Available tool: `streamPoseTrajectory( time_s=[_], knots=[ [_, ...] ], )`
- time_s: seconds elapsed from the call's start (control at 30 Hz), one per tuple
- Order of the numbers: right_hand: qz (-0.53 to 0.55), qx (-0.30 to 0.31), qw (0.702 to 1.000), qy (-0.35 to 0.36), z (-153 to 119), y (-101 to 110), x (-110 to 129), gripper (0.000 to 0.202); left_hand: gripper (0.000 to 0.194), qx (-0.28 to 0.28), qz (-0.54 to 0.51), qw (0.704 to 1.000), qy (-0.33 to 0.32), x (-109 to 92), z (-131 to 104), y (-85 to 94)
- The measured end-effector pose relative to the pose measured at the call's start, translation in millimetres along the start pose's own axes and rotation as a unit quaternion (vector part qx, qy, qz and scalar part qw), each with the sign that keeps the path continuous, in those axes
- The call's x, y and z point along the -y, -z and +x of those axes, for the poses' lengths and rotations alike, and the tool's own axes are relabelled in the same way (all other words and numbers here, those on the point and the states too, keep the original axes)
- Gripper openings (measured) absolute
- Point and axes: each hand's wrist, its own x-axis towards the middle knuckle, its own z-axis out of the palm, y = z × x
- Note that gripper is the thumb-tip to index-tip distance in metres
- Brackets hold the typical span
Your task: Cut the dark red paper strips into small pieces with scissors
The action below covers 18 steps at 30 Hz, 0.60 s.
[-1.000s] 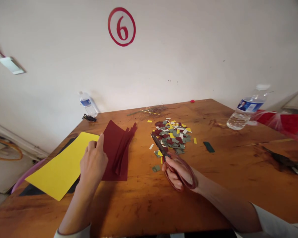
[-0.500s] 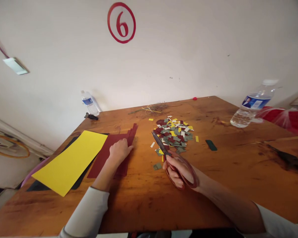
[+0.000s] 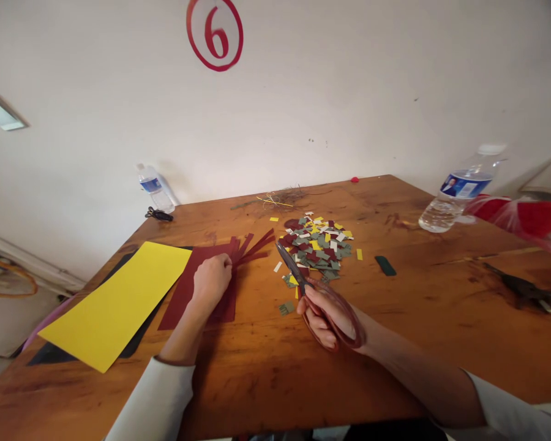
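Over the maroon paper sheet (image 3: pixel 174 312), my left hand (image 3: pixel 213 278) is closed in a pinch on several thin maroon paper strips (image 3: pixel 257 245), which fan out to the right. My right hand (image 3: pixel 324 312) grips a pair of scissors (image 3: pixel 292 260) by its reddish handles, blades pointing up and left. The blades look closed. Just beyond their tips lies a heap of small cut paper pieces (image 3: pixel 321 245) in grey-green, maroon, yellow and white. A small grey-green piece with slits (image 3: pixel 286 307) rests left of my right hand.
Left on the wooden table (image 3: pixel 266 380), a yellow sheet (image 3: pixel 119 300) overlaps a black sheet (image 3: pixel 135 346). Water bottles stand at back left (image 3: pixel 156 188) and right (image 3: pixel 459 193). A dark tool (image 3: pixel 526 288) and a dark green piece (image 3: pixel 385 266) lie right.
My left hand has closed on the maroon strips, which now spread out to the right from its fingers. My right hand still holds the scissors. The view has shifted slightly.
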Motion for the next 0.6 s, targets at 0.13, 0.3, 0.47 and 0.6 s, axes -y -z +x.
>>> streamPoseTrajectory(
  time_s=[0.13, 0.3, 0.47, 0.6],
  knots=[
    [0.001, 0.021, 1.000, 0.010, -1.9, 1.4, -3.8, 0.076, 0.025, -0.059, -0.106, 0.992, -0.016, 1.7, 1.6, 1.8],
    [-0.067, 0.011, 0.996, 0.055, -7.5, 3.6, 3.2, 0.072, 0.010, -0.062, -0.462, 0.884, -0.034, -14.5, -4.7, 7.6],
    [-0.128, -0.048, 0.985, 0.101, -14.0, 7.5, 17.0, 0.062, 0.029, -0.034, -0.622, 0.780, -0.058, -38.2, -21.6, 17.4],
    [-0.138, -0.070, 0.982, 0.107, -14.3, 15.8, 17.6, 0.067, 0.024, -0.051, -0.640, 0.763, -0.075, -47.2, -28.0, 20.2]
  ],
)
